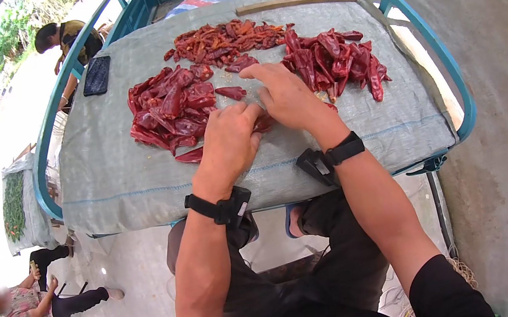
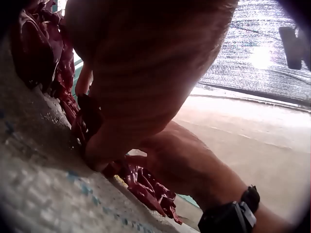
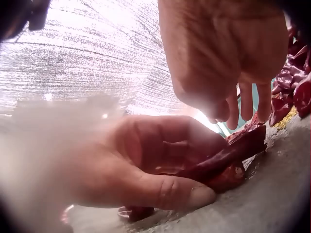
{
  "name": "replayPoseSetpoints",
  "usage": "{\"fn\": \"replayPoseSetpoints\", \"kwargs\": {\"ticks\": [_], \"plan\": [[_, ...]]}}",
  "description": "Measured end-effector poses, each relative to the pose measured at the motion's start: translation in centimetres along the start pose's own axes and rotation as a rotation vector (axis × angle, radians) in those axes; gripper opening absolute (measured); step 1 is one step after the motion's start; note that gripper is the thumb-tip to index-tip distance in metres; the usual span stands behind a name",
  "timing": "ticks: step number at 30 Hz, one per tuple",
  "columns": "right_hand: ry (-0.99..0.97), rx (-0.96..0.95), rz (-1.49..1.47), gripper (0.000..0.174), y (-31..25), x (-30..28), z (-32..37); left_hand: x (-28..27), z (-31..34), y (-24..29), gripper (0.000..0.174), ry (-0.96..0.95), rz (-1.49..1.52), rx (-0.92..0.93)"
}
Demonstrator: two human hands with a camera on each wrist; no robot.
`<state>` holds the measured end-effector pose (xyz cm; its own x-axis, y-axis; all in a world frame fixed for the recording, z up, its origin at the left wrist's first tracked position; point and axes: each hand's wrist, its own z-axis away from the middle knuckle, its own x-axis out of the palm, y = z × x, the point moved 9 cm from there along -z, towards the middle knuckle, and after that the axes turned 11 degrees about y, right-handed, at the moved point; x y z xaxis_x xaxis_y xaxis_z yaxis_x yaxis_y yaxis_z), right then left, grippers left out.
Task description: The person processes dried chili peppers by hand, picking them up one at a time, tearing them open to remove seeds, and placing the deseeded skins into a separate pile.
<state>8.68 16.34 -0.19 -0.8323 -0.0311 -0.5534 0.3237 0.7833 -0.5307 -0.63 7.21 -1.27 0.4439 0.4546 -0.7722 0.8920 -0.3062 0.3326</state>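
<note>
My left hand (image 1: 230,139) is low over the cloth with its fingers curled round a dark red dried pepper (image 1: 263,123). In the right wrist view, the thumb and fingers of the left hand (image 3: 146,167) lie about this pepper (image 3: 218,160), and another red piece (image 3: 228,177) is below it. My right hand (image 1: 289,96) is just to the right and above, fingers extended and holding nothing visible; its fingers (image 3: 248,104) point down. A single pepper (image 1: 231,93) lies beyond the left hand. The left wrist view shows both hands mostly in shadow.
Red peppers form a left pile (image 1: 174,108), a right pile (image 1: 335,59) and a far pile of smaller ones (image 1: 223,40) on the grey cloth (image 1: 104,157). A phone (image 1: 97,75), a wooden stick (image 1: 294,3) and blue rails (image 1: 449,70) are around them. Two people are at left.
</note>
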Motion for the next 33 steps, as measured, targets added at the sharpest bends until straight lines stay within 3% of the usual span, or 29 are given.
{"fn": "replayPoseSetpoints", "kwargs": {"ticks": [5, 8, 16, 20, 25, 29, 33], "plan": [[-0.189, -0.052, 0.082, 0.042, 1.7, 4.8, -0.3, -0.4, 0.3, -0.5, 0.032, 0.002, -0.015, -0.036], [-0.219, -0.144, 0.077, 0.031, 2.4, 5.4, -0.4, -1.1, 0.4, -0.3, 0.026, 0.021, -0.012, -0.009], [-0.121, 0.038, 0.086, 0.011, 3.0, 0.3, -0.9, -1.6, 0.3, -0.7, 0.019, 0.09, -0.026, -0.091], [-0.052, 0.255, -0.021, 0.013, 3.9, -2.9, -0.4, -2.2, 0.3, -1.3, 0.02, 0.131, 0.059, -0.182], [0.057, 0.389, -0.157, 0.021, 4.0, -5.8, -0.4, -2.3, 0.2, -3.1, 0.024, 0.196, 0.375, -0.449], [-0.061, 0.552, -0.42, 0.023, 2.9, -5.2, 0.3, -0.3, 0.7, -6.0, 0.03, 0.208, 0.75, -0.709], [-0.266, 0.615, -0.618, 0.022, 1.0, -3.1, 1.1, 0.2, 0.8, -5.7, 0.036, 0.262, 1.022, -0.832]]}}
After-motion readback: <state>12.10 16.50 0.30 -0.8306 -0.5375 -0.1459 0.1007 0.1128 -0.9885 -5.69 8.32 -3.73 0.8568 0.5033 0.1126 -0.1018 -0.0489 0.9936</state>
